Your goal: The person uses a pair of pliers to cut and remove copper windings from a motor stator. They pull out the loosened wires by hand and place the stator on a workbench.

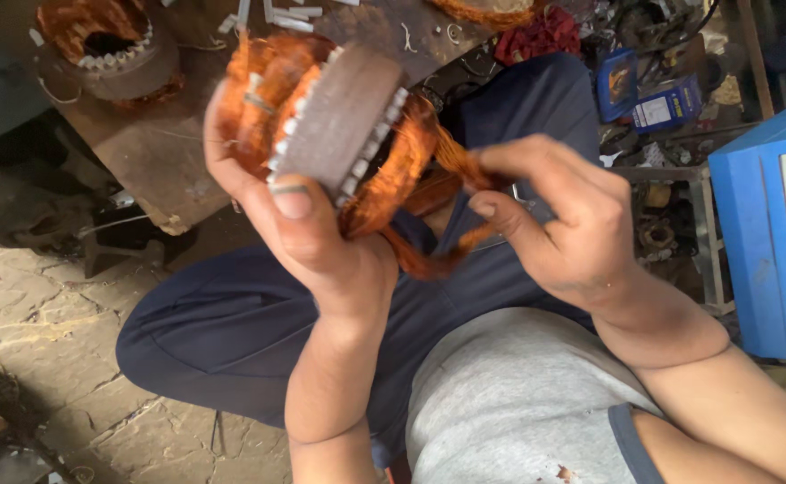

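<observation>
Here left hand (308, 224) fingers grip stator (339, 121), axis tilted; right hand (559, 220) fingers pinch copper winding (451, 161).

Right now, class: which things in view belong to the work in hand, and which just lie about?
In hand:
left hand
right hand
motor stator
copper winding

Lying about:
second stator
blue cabinet
blue boxes
red rag

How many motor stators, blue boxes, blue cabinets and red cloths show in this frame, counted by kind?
Wound motor stators: 2, one held in the left hand, one on the bench
Small blue boxes: 2
Blue cabinet: 1
Red cloth: 1
Total: 6
The right hand pinches a copper wire bundle.
</observation>
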